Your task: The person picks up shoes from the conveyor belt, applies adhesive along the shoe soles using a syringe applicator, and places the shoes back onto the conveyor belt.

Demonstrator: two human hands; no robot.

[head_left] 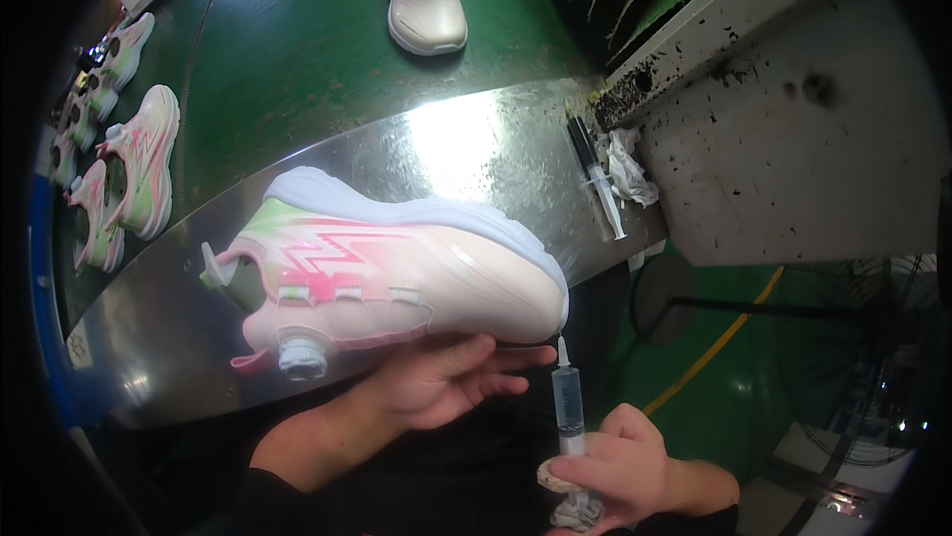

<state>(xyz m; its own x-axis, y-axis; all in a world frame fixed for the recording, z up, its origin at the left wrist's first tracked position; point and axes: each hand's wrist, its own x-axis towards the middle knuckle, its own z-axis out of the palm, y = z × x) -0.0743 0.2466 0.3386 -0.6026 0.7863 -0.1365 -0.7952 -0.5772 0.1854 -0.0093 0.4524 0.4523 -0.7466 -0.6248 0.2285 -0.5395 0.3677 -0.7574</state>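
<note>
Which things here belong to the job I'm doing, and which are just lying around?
In use:
nearest sneaker, against the left hand
clear syringe, in the right hand, pointing at that sneaker
whitish wad, in the same hand

Apparently lying about:
dark-barrelled syringe
crumpled white tissue
upper sneaker
left-side sneakers

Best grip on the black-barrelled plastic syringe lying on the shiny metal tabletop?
I'd pinch the syringe's black barrel just beyond the pale flange, coming from above and the left: crumpled white tissue crowds its right side. The pale, slim plunger sticks out on the near side, so gripping there could shift it.
</note>
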